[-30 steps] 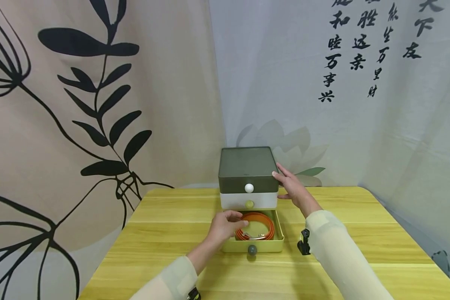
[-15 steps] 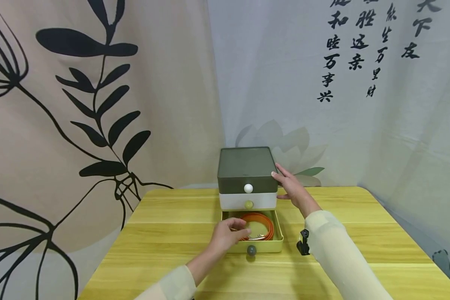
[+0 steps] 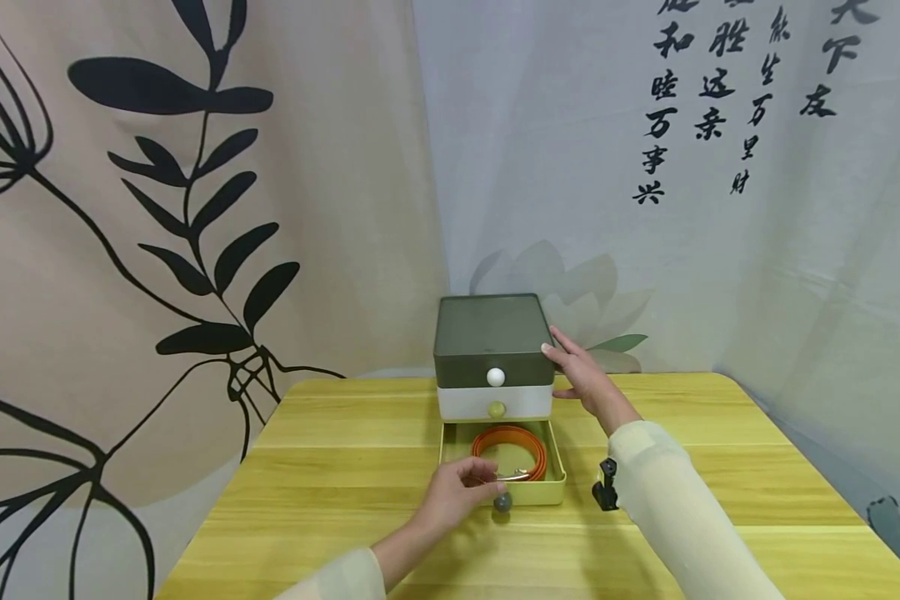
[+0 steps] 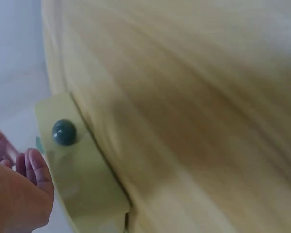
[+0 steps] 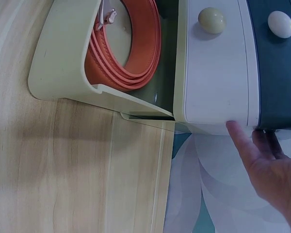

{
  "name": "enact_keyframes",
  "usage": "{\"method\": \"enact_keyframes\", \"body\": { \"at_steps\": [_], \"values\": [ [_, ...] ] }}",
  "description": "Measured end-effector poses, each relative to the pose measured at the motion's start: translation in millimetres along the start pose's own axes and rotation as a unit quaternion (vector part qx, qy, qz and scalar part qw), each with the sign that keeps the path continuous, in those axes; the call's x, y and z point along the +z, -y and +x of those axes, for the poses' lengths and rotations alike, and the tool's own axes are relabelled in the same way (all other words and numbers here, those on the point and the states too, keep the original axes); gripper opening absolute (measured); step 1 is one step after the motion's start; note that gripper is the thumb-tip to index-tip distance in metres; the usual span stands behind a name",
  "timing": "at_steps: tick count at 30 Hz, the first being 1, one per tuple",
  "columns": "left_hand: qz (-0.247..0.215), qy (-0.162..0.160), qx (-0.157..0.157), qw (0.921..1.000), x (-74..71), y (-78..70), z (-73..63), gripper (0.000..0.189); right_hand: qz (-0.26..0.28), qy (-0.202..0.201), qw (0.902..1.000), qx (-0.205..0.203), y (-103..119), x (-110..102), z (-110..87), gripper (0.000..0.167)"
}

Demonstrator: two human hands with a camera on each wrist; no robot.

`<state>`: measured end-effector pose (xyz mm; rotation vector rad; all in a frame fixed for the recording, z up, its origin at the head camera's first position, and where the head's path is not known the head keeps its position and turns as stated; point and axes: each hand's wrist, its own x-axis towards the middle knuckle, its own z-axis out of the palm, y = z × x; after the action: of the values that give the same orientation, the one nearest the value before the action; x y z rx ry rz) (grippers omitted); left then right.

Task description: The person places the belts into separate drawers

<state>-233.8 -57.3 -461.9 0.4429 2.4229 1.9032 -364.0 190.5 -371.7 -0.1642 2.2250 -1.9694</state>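
Observation:
A stacked drawer box [image 3: 493, 367] stands on the table, dark green above white. Its pale green bottom drawer [image 3: 536, 493] is pulled out, and a coiled orange belt [image 3: 540, 458] with a metal buckle lies inside. My left hand [image 3: 453, 493] hovers by the drawer's front, fingers loosely bent, left of the dark knob [image 3: 502, 502]. In the left wrist view that knob [image 4: 64, 132] stands apart from the fingers. My right hand [image 3: 587, 379] rests on the box's right side with extended fingers; in the right wrist view a fingertip touches the white tier [image 5: 216, 73].
The wooden table [image 3: 330, 467] extends around the box. A printed cloth backdrop [image 3: 555, 150] hangs right behind it. Two closed drawers above have a white knob [image 3: 496, 377] and a yellowish knob [image 3: 497, 409].
My left hand has moved from over the drawer's left part, beside the belt, toward me and slightly right to the drawer front. The right hand stays against the box.

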Motion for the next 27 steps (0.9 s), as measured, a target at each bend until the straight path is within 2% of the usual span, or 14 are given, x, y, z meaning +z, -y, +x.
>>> {"method": "enact_keyframes", "body": {
  "at_steps": [8,13,14,16,20,27],
  "values": [
    [-0.017,-0.006,-0.002,0.9998,6.1,13.1,-11.5,0.026,0.0,-0.002,1.0,0.001,0,1,-0.6,0.067],
    [-0.028,-0.009,-0.004,0.9996,8.8,-3.4,-23.7,0.024,-0.002,-0.002,1.0,0.002,1,1,-1.0,0.067],
    [-0.026,-0.01,-0.004,0.9996,9.4,-3.1,-24.2,0.024,-0.002,-0.002,1.0,0.002,1,1,-1.4,0.067],
    [-0.033,-0.008,0.0,0.9994,9.8,3.6,-24.0,0.023,-0.002,-0.002,1.0,0.001,1,1,-1.5,0.067],
    [-0.031,-0.006,0.004,0.9995,11.2,28.7,-17.8,0.021,-0.003,-0.003,1.0,0.0,1,1,-1.9,0.067],
    [-0.03,-0.017,0.005,0.9994,11.4,34.8,-17.8,0.019,-0.004,-0.004,1.0,-0.002,0,1,-1.6,0.067]
  ]
}}
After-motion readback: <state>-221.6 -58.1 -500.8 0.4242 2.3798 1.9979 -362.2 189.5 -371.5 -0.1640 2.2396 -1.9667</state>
